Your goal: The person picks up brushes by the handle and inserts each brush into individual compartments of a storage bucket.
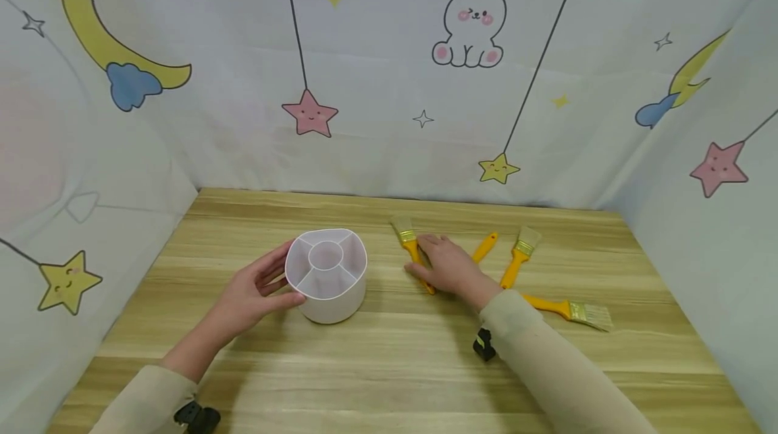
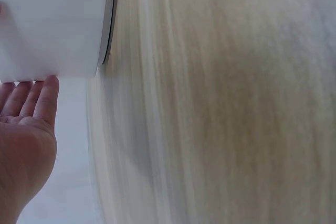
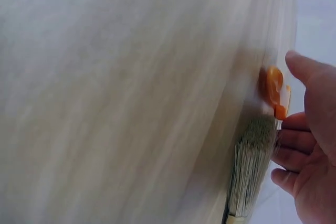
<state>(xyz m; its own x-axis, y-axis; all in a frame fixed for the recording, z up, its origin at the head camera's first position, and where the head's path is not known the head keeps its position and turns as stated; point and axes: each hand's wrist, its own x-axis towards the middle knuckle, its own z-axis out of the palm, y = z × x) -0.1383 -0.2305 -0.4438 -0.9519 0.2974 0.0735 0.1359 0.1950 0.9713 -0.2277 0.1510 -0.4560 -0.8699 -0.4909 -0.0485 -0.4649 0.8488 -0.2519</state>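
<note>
In the head view a white round organizer with several compartments and a round middle cup stands upright on the table. My left hand rests on its left side, thumb near the front rim. The left wrist view shows straight fingers touching the organizer's white wall. Farther right, my right hand is over a paintbrush with a yellow-orange handle, bristles pointing away. In the right wrist view, thumb and fingers stand apart near an orange handle; brush bristles lie beside the fingers.
Behind the right hand lies another brush, its orange handle showing and the remainder hidden. A brush lies farther right, and one more points right beside the sleeve. Printed white cloth encloses the wooden table at back and sides.
</note>
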